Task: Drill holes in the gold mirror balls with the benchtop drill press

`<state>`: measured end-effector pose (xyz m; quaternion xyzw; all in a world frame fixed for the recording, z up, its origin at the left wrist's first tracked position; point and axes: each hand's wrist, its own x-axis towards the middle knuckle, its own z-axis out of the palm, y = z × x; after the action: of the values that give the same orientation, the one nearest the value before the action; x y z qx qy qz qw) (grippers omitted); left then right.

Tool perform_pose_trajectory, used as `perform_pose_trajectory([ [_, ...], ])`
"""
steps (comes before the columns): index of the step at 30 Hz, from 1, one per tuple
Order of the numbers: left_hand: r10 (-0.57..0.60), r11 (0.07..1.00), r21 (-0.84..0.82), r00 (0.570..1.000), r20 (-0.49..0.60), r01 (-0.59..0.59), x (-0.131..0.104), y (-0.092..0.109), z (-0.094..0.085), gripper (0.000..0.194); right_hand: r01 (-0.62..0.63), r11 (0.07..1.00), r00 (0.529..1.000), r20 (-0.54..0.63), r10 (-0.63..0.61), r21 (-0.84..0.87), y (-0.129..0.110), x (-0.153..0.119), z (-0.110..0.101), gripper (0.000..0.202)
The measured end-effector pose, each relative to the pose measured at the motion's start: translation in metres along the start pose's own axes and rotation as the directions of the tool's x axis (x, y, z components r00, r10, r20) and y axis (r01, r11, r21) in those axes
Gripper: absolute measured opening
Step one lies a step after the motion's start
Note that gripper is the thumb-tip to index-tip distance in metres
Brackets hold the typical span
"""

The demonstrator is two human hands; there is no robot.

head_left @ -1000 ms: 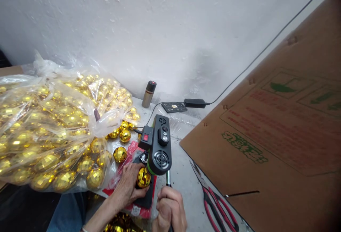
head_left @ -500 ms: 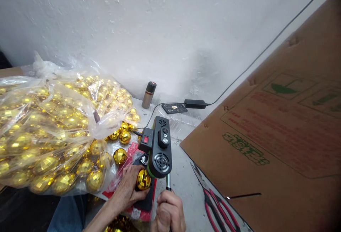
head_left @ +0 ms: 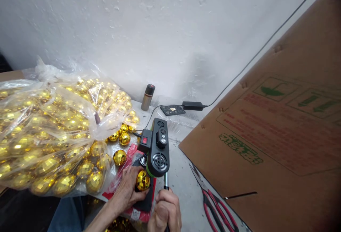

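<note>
My left hand [head_left: 129, 187] grips a gold mirrored ball [head_left: 143, 180] between thumb and fingers, holding it on the dark base under a black machine [head_left: 159, 150]. The machine has round vent grilles and a box with a red switch [head_left: 144, 140]. My right hand [head_left: 166, 210] is closed around the dark grip of a metal lever [head_left: 166, 180] at the machine's near side. The ball's underside and the contact with the machine are partly hidden. Just left of the machine lies a loose gold ball [head_left: 119, 157].
Clear plastic bags [head_left: 53, 129] full of gold balls fill the left. A cardboard box [head_left: 266, 125] stands at the right, with red-handled scissors [head_left: 213, 203] beside it. Against the wall are a bottle [head_left: 148, 98], a phone-like black slab [head_left: 172, 110] and a cable adapter [head_left: 192, 105].
The view has shifted slightly, so the box and machine sit a little further left. Both hands keep the same hold on the ball and the lever.
</note>
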<state>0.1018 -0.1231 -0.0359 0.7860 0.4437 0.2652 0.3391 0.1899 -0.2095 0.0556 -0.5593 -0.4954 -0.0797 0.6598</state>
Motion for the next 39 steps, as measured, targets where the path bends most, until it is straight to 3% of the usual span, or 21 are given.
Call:
perform_pose_trajectory([
  [7, -0.006, 1.000, -0.022, 1.000, 0.028, 0.007, -0.001, 0.001, -0.002, 0.040, 0.161, 0.985, 0.987, 0.020, -0.160, -0.054, 0.035, -0.020, 0.004, 0.029],
  [12, -0.025, 0.999, -0.037, 0.998, 0.058, 0.027, -0.001, 0.006, -0.008, 0.044, 0.402, 0.912, 0.916, 0.052, -0.399, -0.081, 0.058, -0.021, 0.006, 0.028],
  [15, -0.016, 0.999, -0.043, 0.998, 0.058, 0.019, 0.002, 0.010, -0.011, 0.045, 0.351, 0.934, 0.936, 0.055, -0.347, -0.073, 0.041, -0.005, 0.001, 0.031],
  [18, 0.008, 0.998, -0.055, 0.999, 0.047, -0.005, -0.003, 0.007, -0.010, 0.053, 0.142, 0.990, 0.989, 0.042, -0.142, 0.023, 0.009, 0.024, -0.005, 0.031],
  [22, 0.120, 0.992, -0.038, 0.992, 0.045, -0.119, -0.034, -0.013, -0.011, 0.066, 0.147, 0.982, 0.986, 0.061, -0.155, 0.118, -0.017, 0.055, -0.008, 0.029],
  [25, 0.233, 0.972, 0.030, 0.972, 0.018, -0.233, -0.053, -0.029, -0.026, 0.097, 0.151, 0.981, 0.987, 0.045, -0.157, 0.120, -0.019, 0.055, -0.006, 0.029],
  [26, 0.246, 0.968, 0.063, 0.969, -0.024, -0.244, -0.052, -0.030, -0.035, 0.098, 0.155, 0.981, 0.986, 0.043, -0.161, 0.116, -0.018, 0.052, -0.005, 0.029],
  [28, 0.213, 0.970, 0.155, 0.965, -0.155, -0.189, -0.037, -0.027, -0.054, 0.073, 0.142, 0.984, 0.988, 0.042, -0.147, 0.104, -0.015, 0.045, -0.004, 0.030],
  [29, 0.165, 0.970, 0.213, 0.960, -0.227, -0.116, -0.024, -0.022, -0.063, 0.056, 0.130, 0.987, 0.990, 0.046, -0.135, 0.098, -0.013, 0.042, -0.004, 0.030],
  [31, 0.022, 0.937, 0.341, 0.958, -0.286, 0.080, 0.007, -0.009, -0.080, 0.044, 0.157, 0.983, 0.984, 0.070, -0.164, 0.098, -0.010, 0.039, -0.006, 0.030],
  [33, -0.167, 0.849, 0.459, 0.957, -0.239, 0.263, 0.035, 0.003, -0.090, 0.042, 0.219, 0.971, 0.968, 0.105, -0.228, 0.097, -0.006, 0.040, -0.009, 0.029],
  [34, -0.205, 0.830, 0.478, 0.954, -0.220, 0.288, 0.045, 0.008, -0.093, 0.040, 0.243, 0.965, 0.960, 0.122, -0.254, 0.098, -0.004, 0.040, -0.011, 0.028],
  [36, -0.231, 0.829, 0.483, 0.959, -0.162, 0.281, 0.055, 0.013, -0.093, 0.036, 0.264, 0.960, 0.950, 0.144, -0.276, 0.099, -0.001, 0.042, -0.014, 0.027],
  [39, -0.202, 0.864, 0.455, 0.976, -0.078, 0.215, 0.049, 0.012, -0.088, 0.031, 0.259, 0.961, 0.949, 0.162, -0.272, 0.096, -0.001, 0.043, -0.015, 0.027],
])
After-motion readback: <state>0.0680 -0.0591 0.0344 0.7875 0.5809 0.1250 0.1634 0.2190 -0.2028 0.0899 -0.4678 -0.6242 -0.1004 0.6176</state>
